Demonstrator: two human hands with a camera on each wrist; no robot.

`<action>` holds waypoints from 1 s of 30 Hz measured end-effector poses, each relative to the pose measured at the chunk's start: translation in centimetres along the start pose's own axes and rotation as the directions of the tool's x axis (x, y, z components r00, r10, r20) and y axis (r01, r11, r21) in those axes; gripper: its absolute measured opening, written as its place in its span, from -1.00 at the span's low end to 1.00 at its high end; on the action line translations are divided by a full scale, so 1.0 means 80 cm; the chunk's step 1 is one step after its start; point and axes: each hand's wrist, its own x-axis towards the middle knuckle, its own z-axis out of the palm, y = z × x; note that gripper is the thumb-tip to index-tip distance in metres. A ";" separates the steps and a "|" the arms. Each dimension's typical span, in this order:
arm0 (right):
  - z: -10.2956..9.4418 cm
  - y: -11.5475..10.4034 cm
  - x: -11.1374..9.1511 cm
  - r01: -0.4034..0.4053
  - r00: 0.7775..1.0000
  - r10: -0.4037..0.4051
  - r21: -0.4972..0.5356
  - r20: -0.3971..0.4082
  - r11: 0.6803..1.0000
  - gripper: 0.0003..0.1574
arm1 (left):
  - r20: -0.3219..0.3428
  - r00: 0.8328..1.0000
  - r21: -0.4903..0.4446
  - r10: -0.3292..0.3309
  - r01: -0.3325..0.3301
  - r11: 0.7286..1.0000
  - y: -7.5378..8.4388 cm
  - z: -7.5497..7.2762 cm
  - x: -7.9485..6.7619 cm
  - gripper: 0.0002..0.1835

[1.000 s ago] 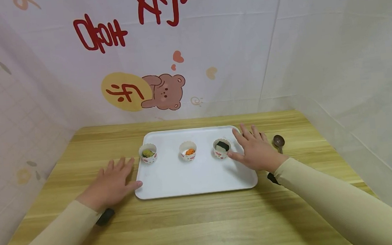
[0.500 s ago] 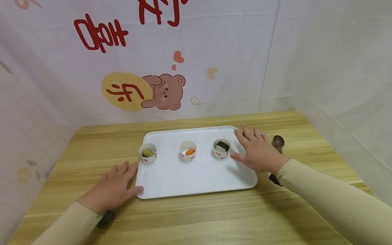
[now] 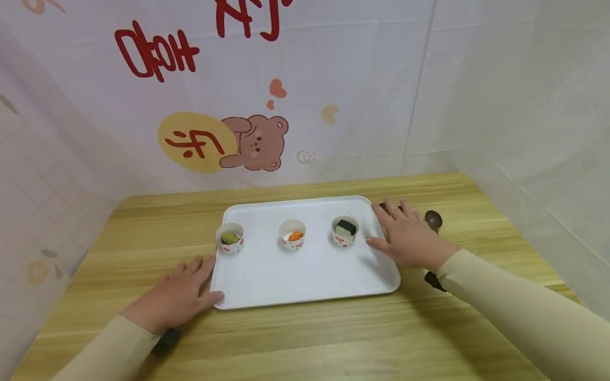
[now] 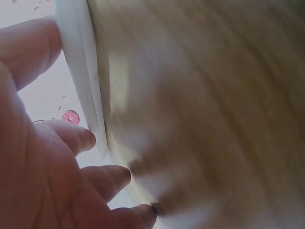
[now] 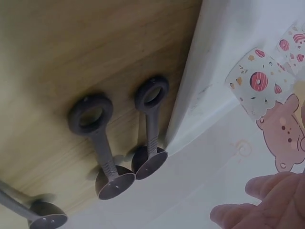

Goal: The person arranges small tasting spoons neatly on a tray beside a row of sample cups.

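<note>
White tray [image 3: 291, 282] flat on the wooden table [image 3: 308, 353], its long side facing me. My left hand [image 3: 175, 295] is at the tray's left edge, fingers spread and unclenched, thumb lying over the rim near the front left corner; whether it presses, I can't tell. My right hand [image 3: 409, 239] is spread over the tray's right edge, fingers apart, nothing in them.

In a row on the tray's far half: cup with green food [image 3: 232, 247] by the left edge, cup with orange food [image 3: 293, 245] mid-tray, cup with dark-topped piece [image 3: 346, 241] towards the right edge, near my right thumb. Just right of the tray, partly under my right hand in the head view, three brown measuring spoons [image 5: 102, 150], bowls towards the tray's far side.

Handling, by judgement: tray stiff, fairly light, smooth enough to slip. Best hold is the raised rim, midway along both short sides, kept level. Cups look like thin paper: light, easily dented, liable to slide on a tilted tray; a gentle pinch below the scalloped lip would suit.
</note>
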 end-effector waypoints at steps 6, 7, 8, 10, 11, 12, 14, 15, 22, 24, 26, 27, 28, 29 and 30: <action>0.000 0.007 -0.006 -0.005 1.000 0.005 0.008 -0.017 1.000 0.06 | 0.005 1.000 -0.008 0.006 -0.006 1.000 -0.001 0.001 0.001 0.00; 0.000 0.009 -0.006 -0.007 1.000 0.008 0.005 -0.016 1.000 0.05 | 0.006 1.000 -0.010 0.005 -0.005 1.000 -0.001 0.001 0.001 0.00; 0.000 0.012 -0.007 -0.010 1.000 0.010 0.001 -0.015 1.000 0.04 | 0.007 1.000 -0.009 0.006 -0.006 1.000 -0.001 0.002 0.001 0.00; -0.001 0.016 -0.009 -0.012 1.000 0.011 -0.008 -0.014 1.000 0.02 | 0.006 1.000 -0.007 0.010 -0.010 1.000 -0.001 0.002 0.000 -0.01; -0.002 0.018 -0.010 -0.010 1.000 0.010 -0.012 -0.015 1.000 0.01 | 0.004 1.000 -0.005 0.014 -0.014 1.000 -0.001 0.002 0.000 -0.01; -0.003 0.020 -0.011 -0.009 1.000 0.008 -0.012 -0.016 1.000 -0.01 | 0.002 1.000 -0.004 0.017 -0.017 1.000 -0.001 0.002 0.000 -0.01; -0.006 0.024 -0.015 -0.005 1.000 0.005 -0.006 -0.019 1.000 -0.03 | -0.001 1.000 -0.001 0.021 -0.021 1.000 0.000 0.001 -0.001 -0.01; -0.007 0.026 -0.017 0.000 1.000 -0.001 -0.002 -0.024 1.000 -0.05 | -0.004 1.000 0.002 0.023 -0.023 1.000 0.000 0.001 -0.001 -0.01; -0.011 0.046 -0.026 -0.008 1.000 0.008 0.010 -0.010 1.000 -0.17 | 0.003 1.000 -0.001 0.028 -0.028 1.000 0.001 0.001 -0.001 -0.03; -0.012 0.052 -0.028 -0.021 1.000 0.021 0.003 -0.003 1.000 -0.18 | 0.002 1.000 0.001 0.030 -0.030 1.000 0.001 0.001 -0.001 -0.03; -0.013 0.057 -0.030 -0.027 1.000 0.027 0.000 -0.006 1.000 -0.21 | 0.005 1.000 0.002 0.031 -0.031 1.000 0.000 0.001 -0.001 -0.03; -0.014 0.060 -0.032 -0.028 1.000 0.028 -0.003 -0.008 1.000 -0.23 | 0.006 0.999 0.004 0.032 -0.032 0.999 0.000 0.001 0.000 -0.03; -0.014 0.063 -0.033 -0.029 1.000 0.029 -0.007 -0.010 1.000 -0.26 | 0.006 0.999 0.006 0.034 -0.034 0.999 0.000 0.001 0.000 -0.03; -0.014 0.066 -0.034 -0.029 0.999 0.029 -0.011 -0.013 1.000 -0.28 | 0.006 0.999 0.007 0.035 -0.035 0.999 0.001 0.001 0.000 -0.03; -0.015 0.069 -0.035 -0.030 0.999 0.030 -0.015 -0.016 0.999 -0.31 | 0.005 0.999 0.008 0.037 -0.037 0.999 0.001 0.001 0.000 -0.03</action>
